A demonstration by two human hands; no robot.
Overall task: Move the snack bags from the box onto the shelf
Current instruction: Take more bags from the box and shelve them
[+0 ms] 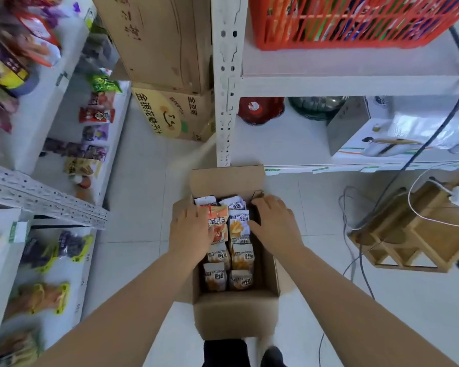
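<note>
The left hand (190,229) has its fingers curled against the left edge of an orange bag (217,223), apparently gripping it. The right hand (273,221) is spread and relaxed, with its fingertips dipping down beside a white bag (239,225) near the box wall, and it holds nothing that can be seen. Both bags stand upright at the far end of the open box (236,319), packed in two rows with more white bags (229,268) behind them. They look like puffed foil pouches, so they are probably very light, soft, slick and easy to crush. The crimped top seam, or a loose hold across the flat faces, looks the safest place to take one; squeezing the middle could break what is inside. Because the rows are packed tightly, a bag is likely to drag its neighbour up unless it is lifted straight. The box sits on the tiled floor between two racks. The shelf (64,115) to the left already carries other snacks, and a red crate (355,22) sits high on the right.
</note>
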